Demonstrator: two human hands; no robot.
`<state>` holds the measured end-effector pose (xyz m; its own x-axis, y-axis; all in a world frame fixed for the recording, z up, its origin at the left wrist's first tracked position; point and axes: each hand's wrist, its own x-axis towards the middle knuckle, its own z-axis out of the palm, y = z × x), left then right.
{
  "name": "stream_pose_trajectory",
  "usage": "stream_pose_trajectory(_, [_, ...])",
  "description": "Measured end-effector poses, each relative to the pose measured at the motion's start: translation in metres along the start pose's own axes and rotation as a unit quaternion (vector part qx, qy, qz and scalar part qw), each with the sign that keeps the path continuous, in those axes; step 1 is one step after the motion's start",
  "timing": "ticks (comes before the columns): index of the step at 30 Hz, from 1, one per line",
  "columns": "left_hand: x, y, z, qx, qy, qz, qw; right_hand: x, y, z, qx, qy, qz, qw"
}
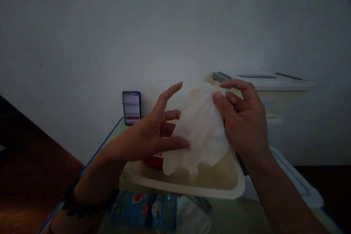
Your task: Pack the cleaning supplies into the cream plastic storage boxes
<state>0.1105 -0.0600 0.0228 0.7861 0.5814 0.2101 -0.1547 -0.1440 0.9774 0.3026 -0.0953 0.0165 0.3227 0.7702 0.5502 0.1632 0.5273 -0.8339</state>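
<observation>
A thin, soft white sheet point(201, 131), like a tissue or wipe, hangs in loose folds above a cream plastic basin point(186, 189). At its upper right corner, my right hand point(244, 117) pinches it between thumb and fingers. My left hand point(153, 131) is at the sheet's left side with its fingers apart and the index stretched up. Its thumb lies across the front of the sheet, while some fingertips reach the sheet's left edge. Partly hidden behind the left hand and sheet, a red packet point(155, 162) lies in the basin.
A phone point(132, 108) with a lit screen leans on the wall at the back left. Before the basin lies a blue labelled bottle or jar point(145, 210), beside a crumpled pale wrapper point(193, 215). A lidded cream container point(285, 98) stands back right; a white lid-like panel point(298, 181) lies right.
</observation>
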Motion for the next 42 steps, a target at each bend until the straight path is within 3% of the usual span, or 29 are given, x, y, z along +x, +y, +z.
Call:
stream_pose_trajectory(6, [0.002,0.0,-0.006,0.0,0.0,0.004,1.0,0.007,0.004,-0.005,0.05,-0.025,0.049,0.997])
stream_pose_trajectory(11, [0.005,0.003,-0.007,0.007,0.043,0.01,0.999,0.003,-0.001,-0.007,0.066,-0.16,0.055,0.983])
stream_pose_trajectory(14, [0.006,0.004,-0.007,0.034,0.067,0.049,0.996,-0.002,-0.005,-0.006,0.064,-0.248,0.056,0.965])
stream_pose_trajectory(17, [0.006,0.004,-0.008,0.072,0.078,0.094,0.99,-0.005,-0.006,-0.005,0.054,-0.293,0.031,0.954])
stream_pose_trajectory(23, [0.006,0.003,-0.01,0.09,0.096,0.128,0.983,-0.004,-0.004,-0.009,-0.029,-0.269,-0.033,0.962])
stream_pose_trajectory(28, [0.006,0.003,-0.011,0.095,0.099,0.117,0.984,-0.005,-0.008,-0.011,-0.095,-0.295,-0.091,0.946])
stream_pose_trajectory(35, [0.001,0.008,-0.007,0.127,0.051,0.111,0.984,-0.006,-0.014,-0.01,-0.177,-0.335,-0.146,0.914])
stream_pose_trajectory(42, [-0.003,0.011,-0.006,0.202,0.025,0.153,0.967,-0.006,-0.022,-0.013,-0.202,-0.307,-0.216,0.905])
